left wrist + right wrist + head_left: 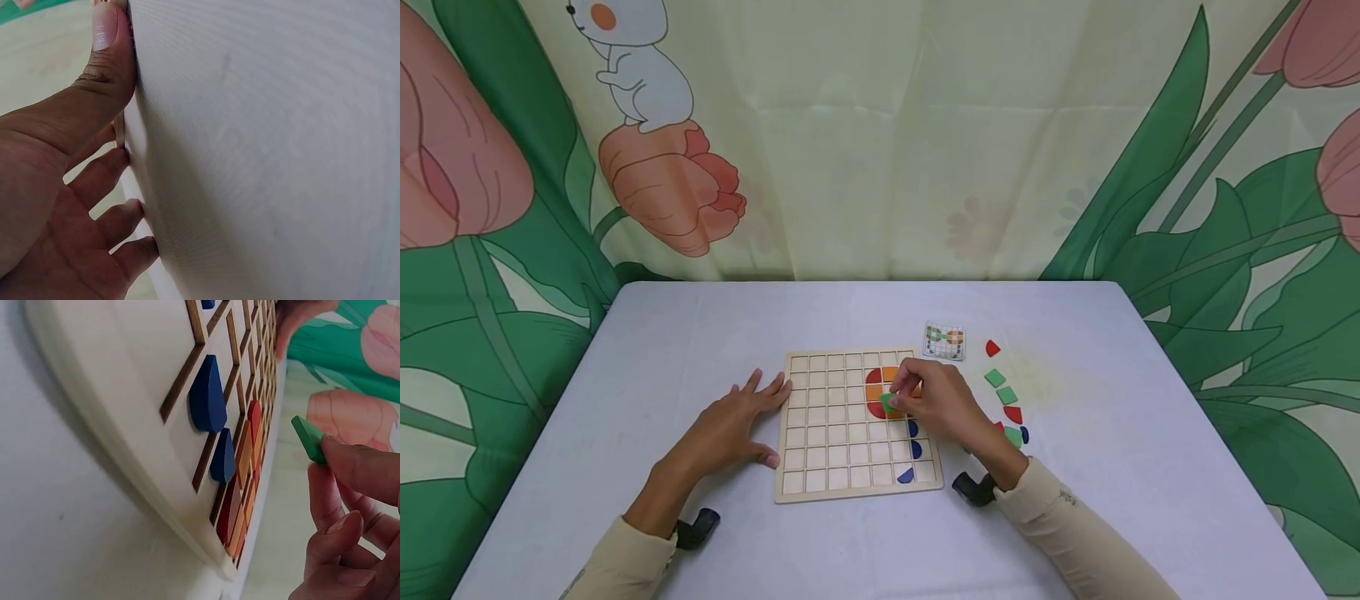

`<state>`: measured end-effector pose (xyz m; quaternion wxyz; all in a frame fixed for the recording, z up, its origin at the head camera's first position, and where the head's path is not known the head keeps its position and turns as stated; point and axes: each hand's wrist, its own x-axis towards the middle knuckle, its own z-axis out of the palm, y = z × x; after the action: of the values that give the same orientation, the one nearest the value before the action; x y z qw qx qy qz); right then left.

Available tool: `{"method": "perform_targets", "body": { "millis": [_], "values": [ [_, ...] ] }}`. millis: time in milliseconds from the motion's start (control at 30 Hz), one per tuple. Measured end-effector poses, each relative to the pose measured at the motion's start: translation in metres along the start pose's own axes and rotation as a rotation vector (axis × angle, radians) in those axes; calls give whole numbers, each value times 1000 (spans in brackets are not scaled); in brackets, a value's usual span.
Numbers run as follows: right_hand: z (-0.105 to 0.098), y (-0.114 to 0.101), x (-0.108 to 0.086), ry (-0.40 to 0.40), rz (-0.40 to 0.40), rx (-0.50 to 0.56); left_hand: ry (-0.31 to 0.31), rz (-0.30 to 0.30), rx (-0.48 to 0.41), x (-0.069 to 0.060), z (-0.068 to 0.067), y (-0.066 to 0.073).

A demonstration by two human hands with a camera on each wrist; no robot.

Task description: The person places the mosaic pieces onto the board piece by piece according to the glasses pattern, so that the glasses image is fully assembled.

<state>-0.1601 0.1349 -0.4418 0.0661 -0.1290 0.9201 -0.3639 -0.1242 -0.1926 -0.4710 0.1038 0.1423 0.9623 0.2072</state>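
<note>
One green square tile is pinched between the thumb and fingers of a person's right hand, held just above the upper right part of a pale wooden grid board on a table spread with white cloth. The left hand lies open and splayed, a fingertip and the thumb at the board's left edge. Red pieces and orange pieces cluster around the tile, while three blue pieces sit lower, near the board's right side. From where I stand, a small pattern card rests by the far right corner; loose red wedges, loose green squares and a dark blue piece trail down the cloth beside a faint yellowish stain. Beyond the table's far edge hangs a cream curtain, lightly creased, printed with a white rabbit perched on a tipped coral tulip. Large pink tulips and broad green leaves frame both sides. Beige sleeves reach in from the near side, a black device at each wrist.
</note>
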Motion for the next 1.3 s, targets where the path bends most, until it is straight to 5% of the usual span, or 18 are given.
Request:
{"method": "perform_targets", "body": {
  "millis": [767, 1300],
  "values": [
    [32, -22, 42, -65, -50, -102, 12, 12, -19, -1, 0, -1],
    [31, -19, 42, -120, -58, -166, 11, 15, -20, 1, -1, 0]
  ]
}}
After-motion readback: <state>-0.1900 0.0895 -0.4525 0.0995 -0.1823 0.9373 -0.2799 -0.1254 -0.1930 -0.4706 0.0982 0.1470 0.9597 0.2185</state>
